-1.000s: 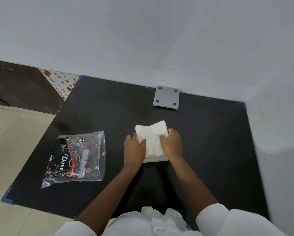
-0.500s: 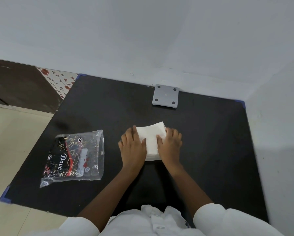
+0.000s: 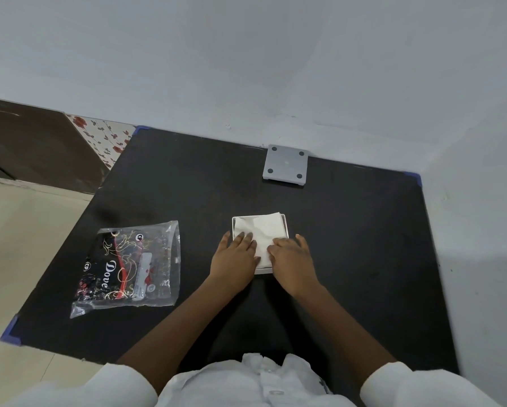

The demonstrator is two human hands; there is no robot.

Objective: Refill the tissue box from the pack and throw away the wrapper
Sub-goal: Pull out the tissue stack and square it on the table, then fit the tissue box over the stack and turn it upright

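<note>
A white stack of tissues (image 3: 264, 230) lies inside a square white tissue box (image 3: 233, 228) in the middle of the black table (image 3: 363, 245). My left hand (image 3: 236, 258) rests flat on the near left part of the stack, fingers stretched out. My right hand (image 3: 293, 257) lies flat on the near right part, over the box's right rim. Neither hand grips anything. The near edge of the box shows between my wrists. The clear plastic wrapper (image 3: 129, 265), printed in black, red and gold, lies flat on the table to the left, apart from my hands.
A grey square lid or plate (image 3: 286, 165) with dark corner pads lies at the table's far edge by the wall. White walls close off the back and right. The table's left edge drops to a beige floor (image 3: 17, 245).
My hands went from pinching the tissue stack's sides to lying flat on top of it. The stack now sits lower and squarer, with the box rim showing around it.
</note>
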